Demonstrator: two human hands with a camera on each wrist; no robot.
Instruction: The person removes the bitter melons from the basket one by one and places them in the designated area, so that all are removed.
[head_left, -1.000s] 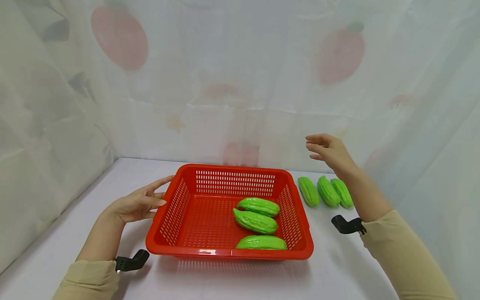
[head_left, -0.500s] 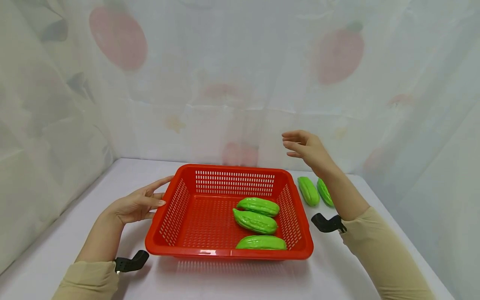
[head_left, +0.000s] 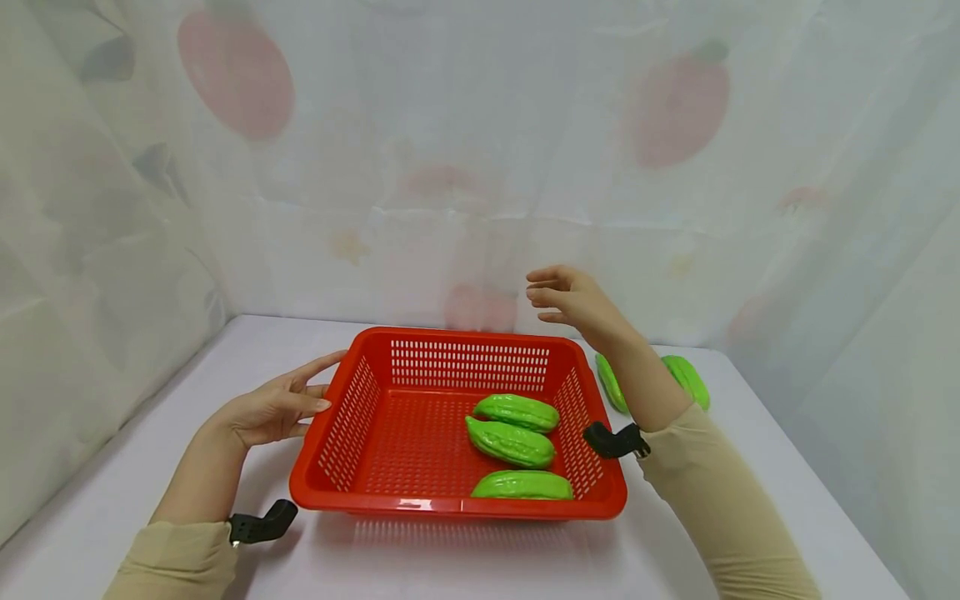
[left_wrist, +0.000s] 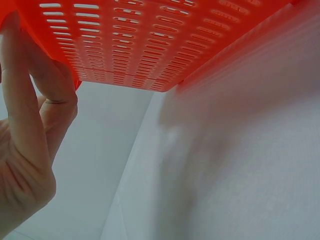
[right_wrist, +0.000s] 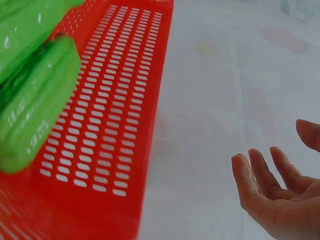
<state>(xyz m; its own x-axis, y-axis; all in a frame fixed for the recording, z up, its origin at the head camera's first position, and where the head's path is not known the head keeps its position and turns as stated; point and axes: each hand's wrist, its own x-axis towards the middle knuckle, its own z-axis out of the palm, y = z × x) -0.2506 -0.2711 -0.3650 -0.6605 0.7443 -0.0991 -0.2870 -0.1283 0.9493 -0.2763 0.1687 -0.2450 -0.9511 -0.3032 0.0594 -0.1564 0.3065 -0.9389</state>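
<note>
A red plastic basket point(head_left: 408, 446) with slotted walls stands on the table. Three green, ridged bitter melons lie in its right half: one at the back point(head_left: 517, 412), one in the middle point(head_left: 512, 444), one by the front wall point(head_left: 522, 485). My left hand point(head_left: 273, 410) holds the basket's left rim; in the left wrist view its bent fingers point(left_wrist: 55, 95) reach up under the rim. My right hand point(head_left: 573, 304) hangs in the air behind the basket's back right corner, fingers loosely bent and nothing in them.
To the right of the basket, more bitter melons point(head_left: 686, 379) lie on the white table point(head_left: 765, 467), partly hidden by my right forearm. A pale curtain point(head_left: 480, 208) with fruit prints hangs behind the table and along its sides.
My right hand has moved left, from above the loose bitter melons to behind the basket's back right corner. My left hand, the basket and its contents stay where they were.
</note>
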